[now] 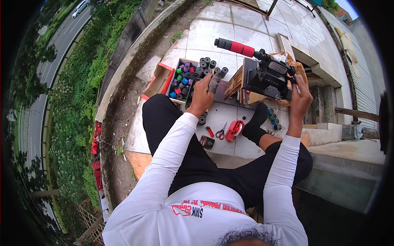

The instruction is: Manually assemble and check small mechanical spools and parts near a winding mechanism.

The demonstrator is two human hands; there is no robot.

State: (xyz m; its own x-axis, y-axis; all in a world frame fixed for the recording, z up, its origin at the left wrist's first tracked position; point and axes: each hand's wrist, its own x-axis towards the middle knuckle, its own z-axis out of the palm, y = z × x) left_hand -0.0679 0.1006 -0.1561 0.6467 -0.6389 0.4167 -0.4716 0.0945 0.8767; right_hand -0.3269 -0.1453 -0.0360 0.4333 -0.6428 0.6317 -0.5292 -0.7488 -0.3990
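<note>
My left hand hovers beside a box of foam rolls, with its fingers curled and a grey wrap or finger cover on part of it. What those fingers hold, if anything, is hidden. Black foam rolls lie just beyond them. On the right, my right hand has its fingers closed around the right end of a black machine. From the machine's left side a shaft sticks out, carrying a red foam roll with a black roll at its tip.
A box of coloured foam rolls stands beside an open red-edged box. Scissors, a red tape dispenser and a small red cylinder lie between my legs. More rolls sit by my foot. A low wall runs along the left.
</note>
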